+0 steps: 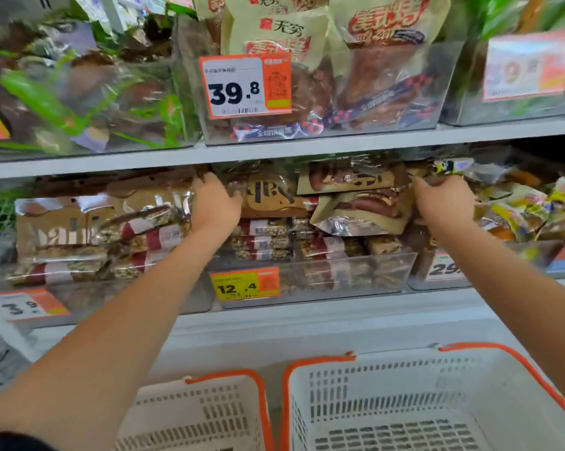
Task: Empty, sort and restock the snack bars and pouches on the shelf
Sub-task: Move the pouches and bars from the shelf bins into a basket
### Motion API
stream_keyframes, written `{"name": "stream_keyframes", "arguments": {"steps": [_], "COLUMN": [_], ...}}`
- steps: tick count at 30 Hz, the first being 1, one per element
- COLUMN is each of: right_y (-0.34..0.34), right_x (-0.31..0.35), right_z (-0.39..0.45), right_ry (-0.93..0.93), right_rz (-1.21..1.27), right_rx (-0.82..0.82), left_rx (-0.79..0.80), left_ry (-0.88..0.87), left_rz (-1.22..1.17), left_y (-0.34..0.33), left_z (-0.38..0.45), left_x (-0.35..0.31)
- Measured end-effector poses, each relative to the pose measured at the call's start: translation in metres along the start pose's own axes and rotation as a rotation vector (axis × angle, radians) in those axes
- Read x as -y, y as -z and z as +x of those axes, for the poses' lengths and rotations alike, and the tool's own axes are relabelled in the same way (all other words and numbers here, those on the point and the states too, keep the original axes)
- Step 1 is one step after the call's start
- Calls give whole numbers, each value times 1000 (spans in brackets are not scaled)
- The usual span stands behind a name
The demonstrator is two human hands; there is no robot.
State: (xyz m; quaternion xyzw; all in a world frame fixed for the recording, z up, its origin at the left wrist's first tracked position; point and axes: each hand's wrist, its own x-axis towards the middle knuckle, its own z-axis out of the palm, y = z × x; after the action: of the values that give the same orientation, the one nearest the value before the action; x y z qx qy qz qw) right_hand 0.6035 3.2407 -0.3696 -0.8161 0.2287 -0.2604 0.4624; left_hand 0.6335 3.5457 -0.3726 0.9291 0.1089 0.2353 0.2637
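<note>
The fingers of the left hand (214, 198) curled over the left edge of the brown pouches (349, 198) piled in the middle bin (310, 281), and their tips were hidden behind the wrappers, so the grip could not be told fully. The right hand (444, 200) gripped the right edge of the same pile, fingers curled in and mostly out of sight. The pouches lay flat on top of rows of snack bars (268, 242) with red-and-white labels, which filled the bin below them. A yellow tag (244, 284) reading 12.4 hung on the bin's front. More bars and brown pouches lay in the left bin (79, 297), blurred. To the right, a bin of yellow packets (531, 206) stood just beside the right hand. The upper shelf (274, 149) sat low over the pile and shaded its back. Above it stood a bin of beige bags (274, 30) with a 39.8 tag (245, 86); the bins either side were smeared by blur. Below, two white baskets (437, 402) with orange rims stood side by side, cut off by the frame's bottom edge.
</note>
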Motion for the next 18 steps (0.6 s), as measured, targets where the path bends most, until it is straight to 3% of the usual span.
{"name": "stream_keyframes", "arguments": {"steps": [3,5,8,18], "right_y": [3,4,-2,-13], "right_x": [11,17,29,36], "right_z": [4,5,8,-3], "right_ry": [-22,-37,-68,-234], "right_rz": [14,18,27,292], "right_rx": [48,68,96,218], "left_rx": [-4,111,231,-142], "left_ry": [-244,-430,-554,-876], "left_rz": [98,122,254,392], "left_y": [-5,-15,-29,-28], "left_z": [-4,-13,-24,-22], "left_x": [-8,-17,-28,-14]}}
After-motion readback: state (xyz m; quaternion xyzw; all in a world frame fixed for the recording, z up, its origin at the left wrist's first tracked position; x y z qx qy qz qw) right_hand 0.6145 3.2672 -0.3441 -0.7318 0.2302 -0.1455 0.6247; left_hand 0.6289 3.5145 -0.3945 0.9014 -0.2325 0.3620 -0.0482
